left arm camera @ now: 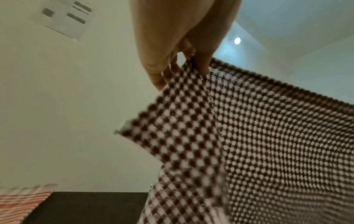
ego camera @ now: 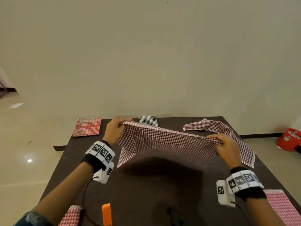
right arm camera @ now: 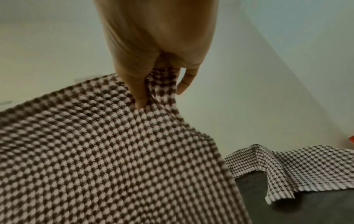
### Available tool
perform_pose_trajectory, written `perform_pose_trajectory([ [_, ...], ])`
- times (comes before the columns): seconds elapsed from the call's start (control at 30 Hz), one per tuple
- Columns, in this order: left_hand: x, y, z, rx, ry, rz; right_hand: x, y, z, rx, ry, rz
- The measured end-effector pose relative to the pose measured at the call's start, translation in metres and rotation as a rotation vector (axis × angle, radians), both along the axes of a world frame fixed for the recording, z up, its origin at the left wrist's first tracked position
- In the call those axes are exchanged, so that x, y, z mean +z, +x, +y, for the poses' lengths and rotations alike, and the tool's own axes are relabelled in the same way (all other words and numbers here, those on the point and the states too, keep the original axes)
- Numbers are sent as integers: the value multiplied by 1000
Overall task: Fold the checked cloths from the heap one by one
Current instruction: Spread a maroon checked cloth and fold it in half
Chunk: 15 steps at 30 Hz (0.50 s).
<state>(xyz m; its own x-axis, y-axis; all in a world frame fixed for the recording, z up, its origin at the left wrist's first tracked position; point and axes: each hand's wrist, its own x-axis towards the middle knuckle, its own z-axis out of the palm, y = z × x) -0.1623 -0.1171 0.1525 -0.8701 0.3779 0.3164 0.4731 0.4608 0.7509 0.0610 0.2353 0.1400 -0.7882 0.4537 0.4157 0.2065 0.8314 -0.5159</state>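
A brown-and-white checked cloth hangs stretched in the air above the dark table. My left hand pinches its left top corner, and my right hand pinches the right top corner. The left wrist view shows the left hand gripping the cloth with a flap hanging down. The right wrist view has the right hand bunching the cloth between thumb and fingers. Another brown checked cloth lies crumpled at the table's back right, also seen as a loose cloth from the right wrist.
A folded red checked cloth lies at the back left, and a folded black checked cloth at the back middle. Red checked cloths lie at the near left and near right. An orange object sits at the near edge. A red item lies on the floor.
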Motion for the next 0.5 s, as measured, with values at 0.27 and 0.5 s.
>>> perform_pose_trajectory([
  [0.27, -84, 57, -55, -371, -257, 84, -59, 50, -6, 69, 105, -134],
  [0.5, -169, 118, -77, -664, -686, -24, -143, 110, -12, 121, -52, -545],
])
